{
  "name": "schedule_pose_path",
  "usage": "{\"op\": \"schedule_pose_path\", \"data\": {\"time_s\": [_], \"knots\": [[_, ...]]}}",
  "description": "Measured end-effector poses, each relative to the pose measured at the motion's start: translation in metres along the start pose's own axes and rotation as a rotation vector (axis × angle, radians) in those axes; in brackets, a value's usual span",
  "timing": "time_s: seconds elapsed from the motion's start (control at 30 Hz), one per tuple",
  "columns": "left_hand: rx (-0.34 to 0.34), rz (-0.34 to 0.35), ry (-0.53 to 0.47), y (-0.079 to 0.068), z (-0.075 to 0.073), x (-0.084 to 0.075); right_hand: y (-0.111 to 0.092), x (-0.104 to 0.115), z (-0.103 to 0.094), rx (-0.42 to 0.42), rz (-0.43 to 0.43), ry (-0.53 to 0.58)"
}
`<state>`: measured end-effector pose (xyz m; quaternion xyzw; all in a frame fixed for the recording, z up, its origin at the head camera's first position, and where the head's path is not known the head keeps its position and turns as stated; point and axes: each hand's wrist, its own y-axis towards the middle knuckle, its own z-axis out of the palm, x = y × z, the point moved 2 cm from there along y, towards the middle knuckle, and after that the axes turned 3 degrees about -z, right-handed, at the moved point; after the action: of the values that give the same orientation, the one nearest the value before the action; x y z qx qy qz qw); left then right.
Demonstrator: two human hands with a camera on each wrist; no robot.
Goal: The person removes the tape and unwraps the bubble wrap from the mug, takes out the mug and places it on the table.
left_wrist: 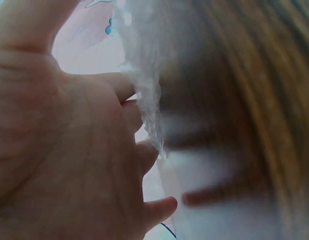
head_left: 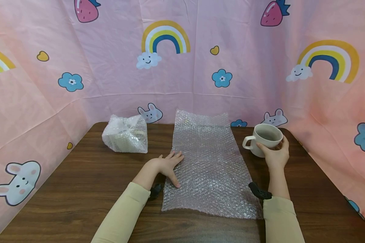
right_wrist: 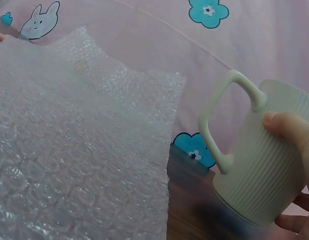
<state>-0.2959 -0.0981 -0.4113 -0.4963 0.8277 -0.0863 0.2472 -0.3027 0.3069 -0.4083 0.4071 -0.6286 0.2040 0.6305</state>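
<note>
A cream ribbed mug (head_left: pixel 265 136) is held by my right hand (head_left: pixel 276 153), thumb on the near side and fingers around its right side. Its handle (right_wrist: pixel 207 120) points left, toward the bubble wrap. In the right wrist view the mug's base shows a gap above the table. A sheet of clear bubble wrap (head_left: pixel 210 168) lies flat in the middle of the table. My left hand (head_left: pixel 168 165) rests on the sheet's left edge with fingers spread and straight. The left wrist view shows the palm beside the wrap's edge (left_wrist: pixel 149 95).
A bubble-wrapped bundle (head_left: pixel 126 135) stands at the back left; what is inside shows only as a pale shape. The brown wooden table (head_left: pixel 79 189) meets a pink patterned cloth (head_left: pixel 115 74) hanging behind and at both sides.
</note>
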Motion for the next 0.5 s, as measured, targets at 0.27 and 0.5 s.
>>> {"op": "schedule_pose_path", "data": {"time_s": [0.27, 0.5], "knots": [[-0.007, 0.004, -0.002, -0.0003, -0.0003, 0.0001, 0.0001, -0.0015, -0.0023, -0.015, 0.0, -0.012], [-0.009, 0.01, -0.001, -0.0013, -0.0005, -0.0011, 0.0015, -0.005, -0.0034, -0.018, 0.014, -0.013]]}}
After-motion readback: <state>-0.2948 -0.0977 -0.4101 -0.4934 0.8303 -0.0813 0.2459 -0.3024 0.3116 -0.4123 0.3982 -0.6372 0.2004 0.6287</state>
